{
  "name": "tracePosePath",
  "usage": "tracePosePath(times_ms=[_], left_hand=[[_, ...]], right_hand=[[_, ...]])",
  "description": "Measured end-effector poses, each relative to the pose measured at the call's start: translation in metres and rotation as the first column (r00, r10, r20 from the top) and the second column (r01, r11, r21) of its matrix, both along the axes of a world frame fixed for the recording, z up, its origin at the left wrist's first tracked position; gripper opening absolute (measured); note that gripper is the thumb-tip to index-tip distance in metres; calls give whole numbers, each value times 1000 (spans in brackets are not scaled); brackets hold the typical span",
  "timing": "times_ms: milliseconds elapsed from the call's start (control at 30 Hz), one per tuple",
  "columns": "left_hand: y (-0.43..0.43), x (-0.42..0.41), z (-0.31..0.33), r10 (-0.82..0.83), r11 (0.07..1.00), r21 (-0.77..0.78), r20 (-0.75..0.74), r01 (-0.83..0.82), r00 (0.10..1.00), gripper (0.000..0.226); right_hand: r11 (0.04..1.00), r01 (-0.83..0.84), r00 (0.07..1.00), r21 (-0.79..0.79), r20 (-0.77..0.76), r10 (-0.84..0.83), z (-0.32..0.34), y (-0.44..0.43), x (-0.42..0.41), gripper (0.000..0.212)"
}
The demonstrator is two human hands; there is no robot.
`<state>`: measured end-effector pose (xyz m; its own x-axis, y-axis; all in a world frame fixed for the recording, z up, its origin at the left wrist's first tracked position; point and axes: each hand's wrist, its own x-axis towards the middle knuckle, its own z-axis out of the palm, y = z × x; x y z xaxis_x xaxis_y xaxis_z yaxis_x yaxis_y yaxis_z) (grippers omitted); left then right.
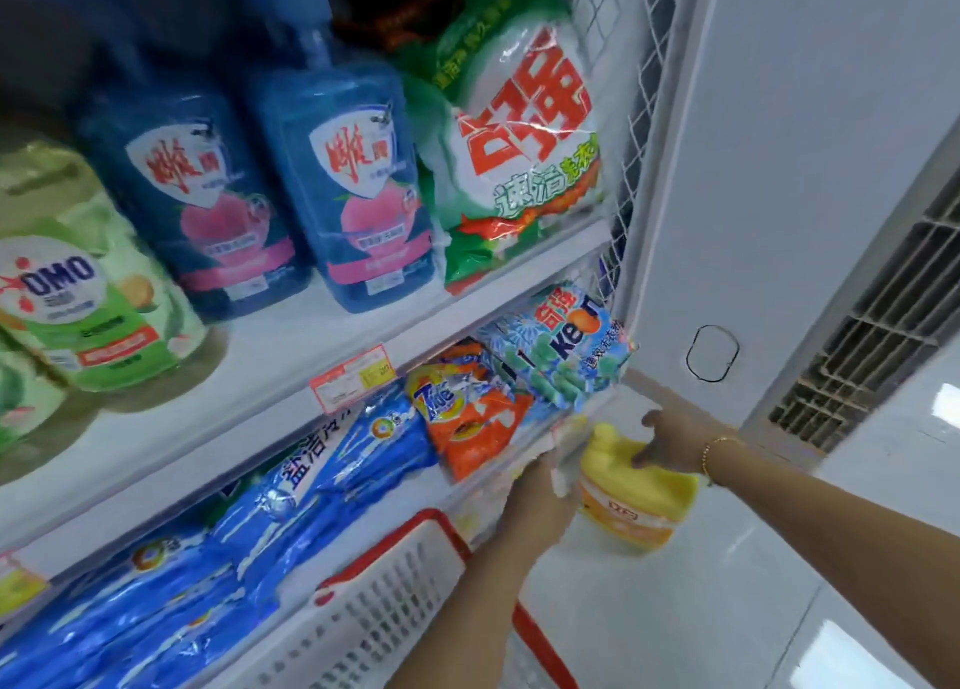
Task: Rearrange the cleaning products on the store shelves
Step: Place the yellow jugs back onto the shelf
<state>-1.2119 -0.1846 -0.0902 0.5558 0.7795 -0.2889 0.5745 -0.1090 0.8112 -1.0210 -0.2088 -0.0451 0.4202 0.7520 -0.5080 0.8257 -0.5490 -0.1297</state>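
A yellow detergent bottle (636, 491) with an orange label hangs low at the right end of the shelves. My right hand (670, 441) grips its top from the right. My left hand (535, 491) is blurred and reaches under the lower shelf edge beside the bottle; whether it holds anything is unclear. Above them lie an orange Tide bag (467, 418) and a blue-green Keon bag (561, 350). The upper shelf carries two blue bottles (348, 184), a green OMO bottle (88, 293) and a large green-and-white powder bag (519, 153).
Blue refill pouches (218, 543) fill the lower shelf on the left. A white basket with a red rim (395, 584) stands below my left arm. A white wall panel (753, 220) with a vent (872, 335) closes the right side. The floor is pale tile.
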Motion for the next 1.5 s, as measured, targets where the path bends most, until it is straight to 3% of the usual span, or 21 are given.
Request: tracePosePath(times_ms=[167, 233, 400, 467, 567, 700, 767, 933, 1100, 1167, 1300, 1500], left_hand=[[0, 39, -37, -90, 983, -155, 53, 97, 995, 66], [0, 47, -53, -55, 964, -256, 93, 78, 994, 71], [-11, 46, -49, 70, 913, -408, 158, 1, 985, 58], [-20, 37, -40, 90, 915, -402, 140, -27, 986, 73], [-31, 14, -29, 121, 938, -343, 190, -50, 974, 124], [-49, -34, 9, 126, 977, -198, 233, -80, 964, 127], [-55, -62, 30, 140, 983, -152, 278, -100, 950, 114], [-62, -140, 98, 280, 956, -22, 374, -293, 884, 84], [-70, -231, 182, 355, 838, 211, 492, -504, 795, 70], [-73, -272, 203, 389, 772, 267, 520, -577, 761, 75], [-74, -347, 238, 436, 640, 364, 553, -676, 710, 76], [-59, -453, 236, 531, 425, 441, 586, -791, 612, 76]], right_hand=[[1000, -12, 999, 4, 30, 12, -43, -12, 14, 39], [1000, 1, 1000, -4, -10, -1, -44, -10, 16, 38], [998, 62, 987, -22, -144, -65, -37, -13, 4, 36], [998, 65, 984, -15, -167, -67, -24, -18, -2, 34], [1000, -14, 985, 1, -171, 14, 12, -20, -17, 24], [975, -221, 961, 33, -163, 223, 85, -27, -56, 26], [940, -322, 924, 113, -176, 338, 125, -37, -77, 24], [811, -384, 776, 441, -321, 542, 210, -55, -127, 26], [687, -335, 593, 644, -423, 685, 279, -62, -213, 20], [600, -400, 540, 693, -351, 765, 301, -64, -257, 19], [311, -557, 473, 770, -14, 881, 333, -59, -338, 22], [157, -588, 347, 794, 73, 935, 326, -27, -437, 19]])
